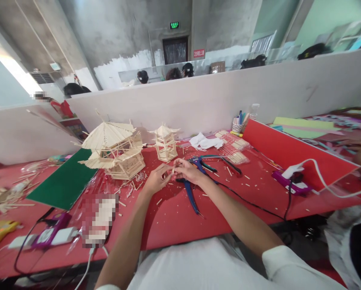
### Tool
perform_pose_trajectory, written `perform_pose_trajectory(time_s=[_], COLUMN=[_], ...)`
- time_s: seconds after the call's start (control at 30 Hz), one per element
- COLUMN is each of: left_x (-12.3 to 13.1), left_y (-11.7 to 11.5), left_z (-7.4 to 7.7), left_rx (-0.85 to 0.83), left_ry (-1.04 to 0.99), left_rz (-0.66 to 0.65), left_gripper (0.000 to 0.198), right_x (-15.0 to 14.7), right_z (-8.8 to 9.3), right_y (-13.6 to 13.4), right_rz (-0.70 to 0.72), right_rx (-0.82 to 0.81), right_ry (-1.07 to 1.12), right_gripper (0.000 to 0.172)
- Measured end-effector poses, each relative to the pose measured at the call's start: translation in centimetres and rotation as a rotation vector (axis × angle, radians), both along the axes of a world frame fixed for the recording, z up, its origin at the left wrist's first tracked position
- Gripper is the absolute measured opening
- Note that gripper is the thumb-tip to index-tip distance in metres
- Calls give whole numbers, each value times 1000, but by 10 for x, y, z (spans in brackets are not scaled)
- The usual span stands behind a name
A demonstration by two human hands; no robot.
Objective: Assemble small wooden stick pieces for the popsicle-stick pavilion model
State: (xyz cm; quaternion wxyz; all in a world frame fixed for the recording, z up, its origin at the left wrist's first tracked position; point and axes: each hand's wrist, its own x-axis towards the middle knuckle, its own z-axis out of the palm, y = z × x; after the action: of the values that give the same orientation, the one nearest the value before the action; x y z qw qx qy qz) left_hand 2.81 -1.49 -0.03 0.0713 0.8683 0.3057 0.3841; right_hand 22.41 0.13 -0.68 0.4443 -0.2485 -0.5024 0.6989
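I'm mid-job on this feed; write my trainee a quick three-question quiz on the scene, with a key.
1. True or false: in the picture, the smaller stick model stands left of the larger stick model.
2. Multiple choice: what colour is the board beside the right-hand purple power strip? A: green. B: red. C: yellow.
3. Short answer: which overlaps the blue tool in this view, the left hand or the right hand?

Key
1. False; it stands to the right.
2. B; the red board.
3. The right hand.
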Motion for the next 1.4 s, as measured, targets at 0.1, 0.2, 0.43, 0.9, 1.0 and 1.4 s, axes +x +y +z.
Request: perform_pose_trajectory(time_s=[0.1, 0.2, 0.43, 0.9, 1.0, 1.4], left_x=[-2, -3, 0, 0, 0, -1], left_y=[1, 2, 1, 2, 3, 3], left_z=[-1, -2, -2, -3, -5, -5], left_rx=[-12, -15, -31, -3, -8, -3], left_ry=[20, 41, 78, 64, 74, 86], left_rz=[37, 92, 186, 146, 142, 133], left_gripper=[27, 26, 22, 22, 23, 23], right_x=[-3, -4, 1, 2, 2, 3], right_z=[-1, -2, -2, 6, 8, 1], right_y=[0, 2, 14, 1, 0, 4], right_rz=[-8, -70, -311, -192, -193, -170], right_rx=[-7, -24, -14, 135, 152, 149], right_ry=[-15, -61, -45, -251, -272, -289], right_gripper=[37, 33, 27, 39, 39, 41])
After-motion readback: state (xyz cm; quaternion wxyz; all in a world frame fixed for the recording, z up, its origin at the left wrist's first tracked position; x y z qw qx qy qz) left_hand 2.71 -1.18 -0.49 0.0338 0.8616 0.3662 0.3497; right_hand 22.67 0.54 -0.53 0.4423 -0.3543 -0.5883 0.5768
